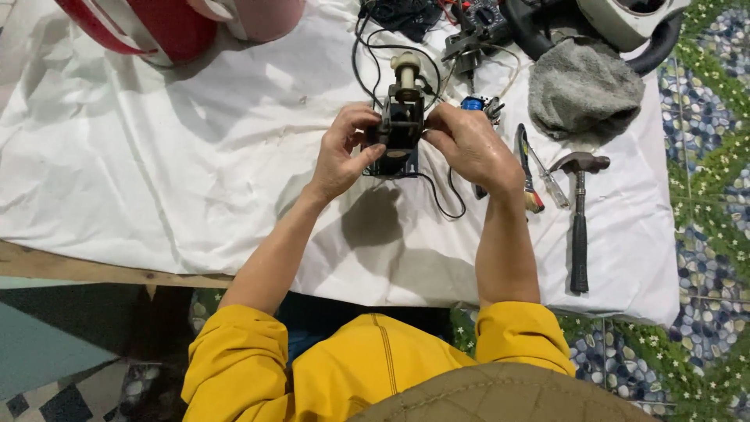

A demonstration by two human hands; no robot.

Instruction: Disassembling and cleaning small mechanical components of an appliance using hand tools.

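Above the white-draped counter (156, 172), the left hand (341, 152) and right hand (469, 144) clasp a small dark motor unit (401, 121), grip closed from both sides. Its cream shaft end looks bare and its black cable (441, 205) trails loose, so work seems midway; right of the motor unit, a hammer (579, 215) and screwdriver (551, 184) lie untouched.

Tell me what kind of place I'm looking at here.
Probably a makeshift home repair bench: a white cloth spread over a table, a hammer and screwdriver laid out, and both hands holding a small motor assembly.
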